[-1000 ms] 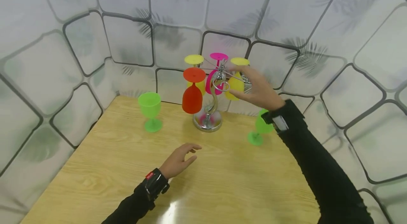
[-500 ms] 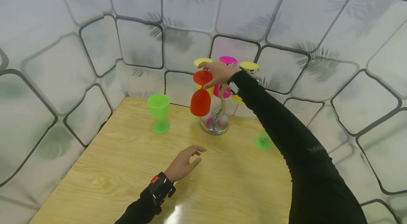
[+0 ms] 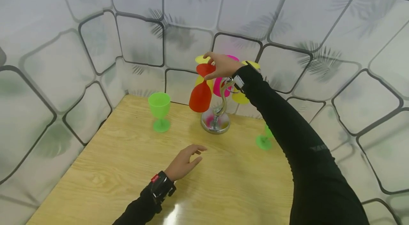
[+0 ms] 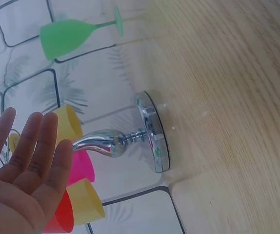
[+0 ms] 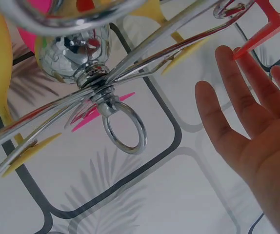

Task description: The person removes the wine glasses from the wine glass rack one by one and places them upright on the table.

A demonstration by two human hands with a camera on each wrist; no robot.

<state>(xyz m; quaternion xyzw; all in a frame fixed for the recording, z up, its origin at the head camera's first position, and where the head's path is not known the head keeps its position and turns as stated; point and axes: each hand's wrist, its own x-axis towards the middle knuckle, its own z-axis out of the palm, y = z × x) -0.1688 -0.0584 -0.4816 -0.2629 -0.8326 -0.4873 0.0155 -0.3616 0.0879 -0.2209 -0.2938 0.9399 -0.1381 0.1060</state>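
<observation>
My right hand (image 3: 223, 66) pinches a red plastic goblet (image 3: 200, 98) by its foot and stem. The goblet hangs bowl down and tilts, bowl toward the left, beside a chrome stemware rack (image 3: 215, 125). In the right wrist view the fingers (image 5: 237, 105) touch the red foot (image 5: 271, 31) near the rack's wire arms (image 5: 159, 56). Upside down on the rack hang a pink goblet (image 3: 218, 87) and two yellow goblets, the right one (image 3: 240, 98) partly behind my sleeve. My left hand (image 3: 184, 163) holds nothing over the table, fingers relaxed.
A green goblet (image 3: 159, 106) stands upright at the left on the wooden table (image 3: 105, 168). Another green goblet (image 3: 263, 142) stands at the right, mostly hidden by my right sleeve. Patterned cloth walls (image 3: 188, 1) close off the back and sides.
My right hand has moved left from the rack's right side to the red goblet and grasped it. The goblet has since lifted slightly and tilted. My left hand stays nearly still.
</observation>
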